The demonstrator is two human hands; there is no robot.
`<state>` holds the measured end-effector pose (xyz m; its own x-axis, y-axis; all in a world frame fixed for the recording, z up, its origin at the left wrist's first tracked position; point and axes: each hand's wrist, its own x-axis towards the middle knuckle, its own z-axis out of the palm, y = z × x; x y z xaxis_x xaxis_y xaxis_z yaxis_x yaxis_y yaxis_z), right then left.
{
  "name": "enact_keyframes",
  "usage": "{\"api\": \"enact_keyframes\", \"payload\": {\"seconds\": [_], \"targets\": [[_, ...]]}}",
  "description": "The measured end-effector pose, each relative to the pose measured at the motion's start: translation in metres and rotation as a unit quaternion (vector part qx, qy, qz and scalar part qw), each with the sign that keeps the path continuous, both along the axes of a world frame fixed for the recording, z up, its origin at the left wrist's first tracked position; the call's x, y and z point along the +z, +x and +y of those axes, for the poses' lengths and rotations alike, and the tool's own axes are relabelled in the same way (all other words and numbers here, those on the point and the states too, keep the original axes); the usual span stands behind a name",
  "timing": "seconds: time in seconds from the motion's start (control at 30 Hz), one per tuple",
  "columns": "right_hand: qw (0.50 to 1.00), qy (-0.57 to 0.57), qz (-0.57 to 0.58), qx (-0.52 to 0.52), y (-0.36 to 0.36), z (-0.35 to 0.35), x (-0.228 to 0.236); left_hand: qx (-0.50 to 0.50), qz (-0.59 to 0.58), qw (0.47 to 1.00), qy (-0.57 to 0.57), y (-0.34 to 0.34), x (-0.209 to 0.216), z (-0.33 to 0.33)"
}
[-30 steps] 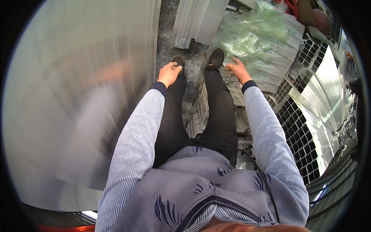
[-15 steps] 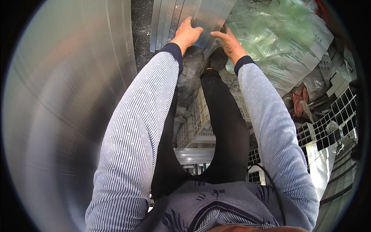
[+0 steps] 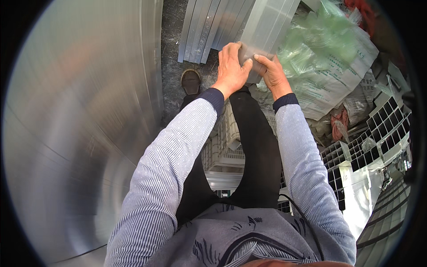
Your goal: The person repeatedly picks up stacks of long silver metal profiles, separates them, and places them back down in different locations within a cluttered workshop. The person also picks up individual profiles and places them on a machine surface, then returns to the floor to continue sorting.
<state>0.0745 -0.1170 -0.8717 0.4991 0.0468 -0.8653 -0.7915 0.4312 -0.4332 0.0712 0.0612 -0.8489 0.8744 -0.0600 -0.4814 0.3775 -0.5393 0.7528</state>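
Bright aluminium profiles (image 3: 269, 32), long and flat-faced, run away from me at the top of the view. My left hand (image 3: 231, 67) is wrapped round the left side of their near end. On the right side of the same end, my right hand (image 3: 272, 73) grips with its thumb on top and its fingers mostly hidden. Whether one piece or a few pressed together are in my hands, I cannot tell. To the left, several more aluminium profiles (image 3: 209, 29) lie side by side, apart from the held end.
A large shiny sheet-metal surface (image 3: 80, 124) fills the left side. Green plastic wrap (image 3: 313, 42) and a white printed sack (image 3: 327, 84) lie at right, above a wire grid (image 3: 351, 149). White crates (image 3: 222, 147) sit below my legs. My shoe (image 3: 191, 81) stands on the dark floor.
Both hands have closed on the near end of the right-hand profiles, which now stands apart from the others. My left hand moved right and nearer. My left shoe has come into view.
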Motion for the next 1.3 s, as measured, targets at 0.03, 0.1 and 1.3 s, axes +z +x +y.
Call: {"api": "enact_keyframes", "payload": {"seconds": [0.03,0.1,1.3], "targets": [[1.0,-0.005,-0.019,0.0,0.0,-0.001,0.02,0.004,-0.007,1.0,0.001,-0.003,0.02,-0.006],[0.998,-0.016,-0.068,-0.006,0.0,-0.006,0.061,0.039,0.015,0.996,-0.077,-0.002,0.059,-0.019],[0.976,-0.04,-0.154,-0.147,-0.224,0.1,0.597,-0.175,0.07,0.981,-0.056,-0.159,0.606,0.078]]}}
